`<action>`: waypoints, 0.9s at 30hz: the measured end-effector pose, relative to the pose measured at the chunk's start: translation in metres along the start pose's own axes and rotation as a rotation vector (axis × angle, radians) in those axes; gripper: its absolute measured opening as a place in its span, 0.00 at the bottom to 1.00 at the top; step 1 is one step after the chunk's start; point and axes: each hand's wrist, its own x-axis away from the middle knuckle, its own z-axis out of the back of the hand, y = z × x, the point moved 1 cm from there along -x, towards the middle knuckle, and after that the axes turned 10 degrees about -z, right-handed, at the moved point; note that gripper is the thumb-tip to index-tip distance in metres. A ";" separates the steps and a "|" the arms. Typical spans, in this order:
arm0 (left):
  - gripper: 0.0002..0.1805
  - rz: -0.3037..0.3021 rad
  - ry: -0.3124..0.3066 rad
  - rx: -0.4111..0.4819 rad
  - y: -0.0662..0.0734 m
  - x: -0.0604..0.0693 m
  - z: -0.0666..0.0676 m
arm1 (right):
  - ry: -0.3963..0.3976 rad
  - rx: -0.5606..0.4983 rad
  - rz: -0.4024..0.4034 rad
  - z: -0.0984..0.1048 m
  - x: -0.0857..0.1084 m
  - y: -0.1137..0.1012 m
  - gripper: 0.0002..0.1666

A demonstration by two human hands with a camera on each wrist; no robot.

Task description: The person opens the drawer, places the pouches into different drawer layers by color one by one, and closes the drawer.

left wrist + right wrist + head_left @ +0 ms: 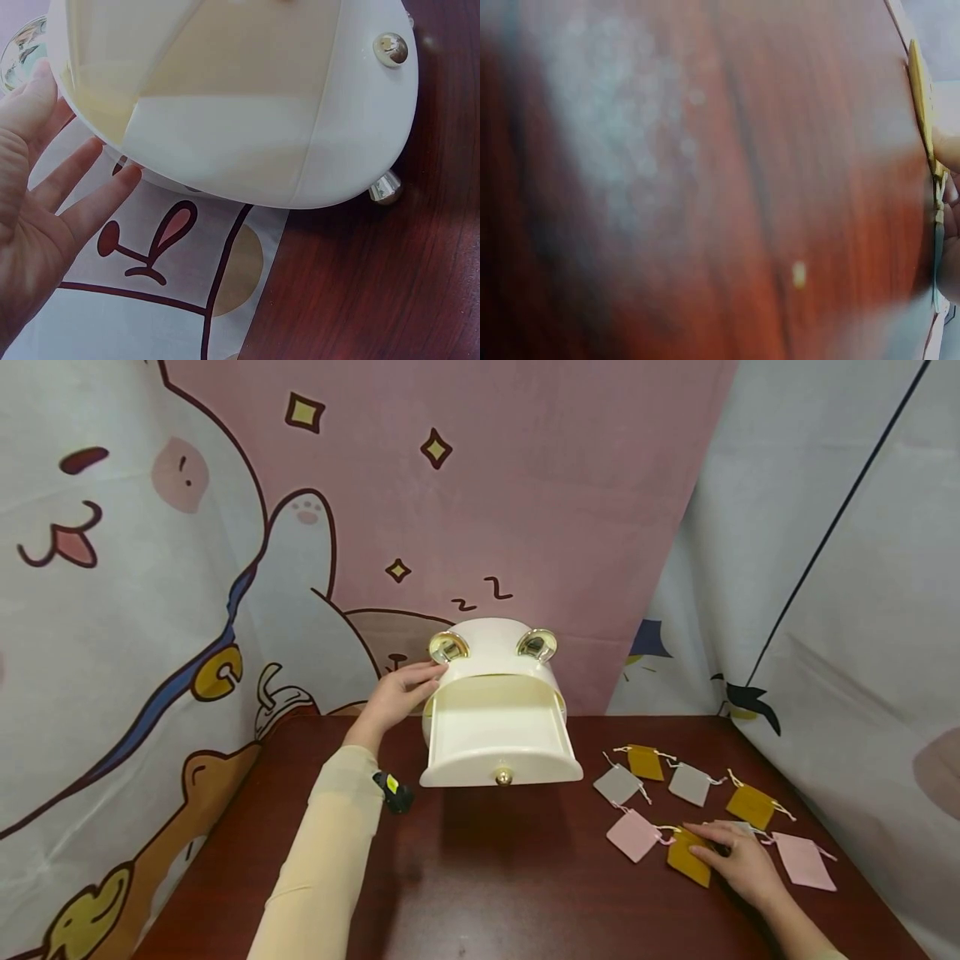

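A white rounded box [487, 647] with two gold-rimmed eye shapes stands at the table's back, its drawer [498, 727] pulled out towards the camera. My left hand [408, 689] touches the box's left side near one eye; in the left wrist view that hand [52, 187] has its fingers spread along the white shell [240, 150]. On the right, my right hand [738, 860] rests over a mustard pouch [686, 858] and a grey pouch [738, 828] partly under the fingers. The right wrist view shows only part of this hand [949, 217] beside a mustard pouch [921, 105].
Around the right hand lie pink pouches [633, 836] [804, 861], grey pouches [618, 785] [690, 784] and mustard pouches [645, 762] [751, 806], with drawstrings. The dark red table [480, 893] meets printed cloth [525, 510] at the back and sides.
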 end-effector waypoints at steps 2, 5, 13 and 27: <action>0.21 0.002 0.001 0.004 0.000 0.000 0.000 | 0.009 -0.006 0.002 0.000 0.000 0.001 0.17; 0.21 0.002 0.000 0.006 -0.001 0.000 -0.001 | 0.025 -0.008 0.001 -0.001 0.000 0.001 0.14; 0.21 -0.010 -0.001 0.007 -0.001 0.000 0.000 | 0.021 -0.029 -0.038 0.000 0.001 0.000 0.12; 0.21 -0.002 -0.007 -0.003 0.000 0.000 0.000 | 0.088 -0.054 -0.011 0.012 0.001 -0.005 0.10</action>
